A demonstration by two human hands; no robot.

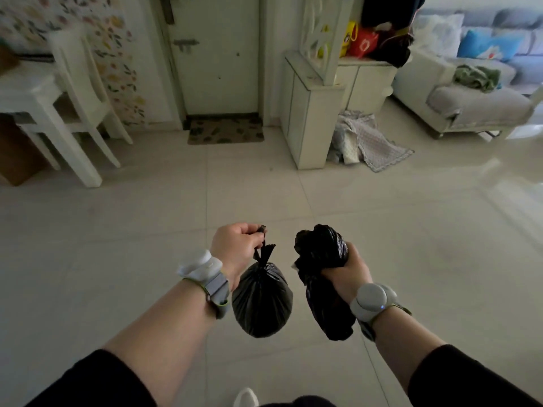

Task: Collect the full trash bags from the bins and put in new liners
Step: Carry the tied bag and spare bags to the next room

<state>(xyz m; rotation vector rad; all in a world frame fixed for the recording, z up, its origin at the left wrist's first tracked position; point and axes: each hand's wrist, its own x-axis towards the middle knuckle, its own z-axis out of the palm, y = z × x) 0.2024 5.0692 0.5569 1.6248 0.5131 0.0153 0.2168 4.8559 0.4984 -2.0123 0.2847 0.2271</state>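
At lower centre of the frame, the left hand was closed tight on the knotted neck of a tied black trash bag, which hung clear above the tiled floor. Just right of it, the right hand was clenched around a crumpled bundle of black liner plastic (both wrists wore grey bands), with a closed door at upper centre.

The tied black bag is opaque, so what it holds cannot be seen; the fingers of the left hand curl under and hide most of its knot; the right hand covers the middle of the crumpled black bundle, and whether this is one bag or several cannot be told; the counter at the left is cut by the picture's edge; the sofa runs out at the right; the things on the cabinet are blurred.
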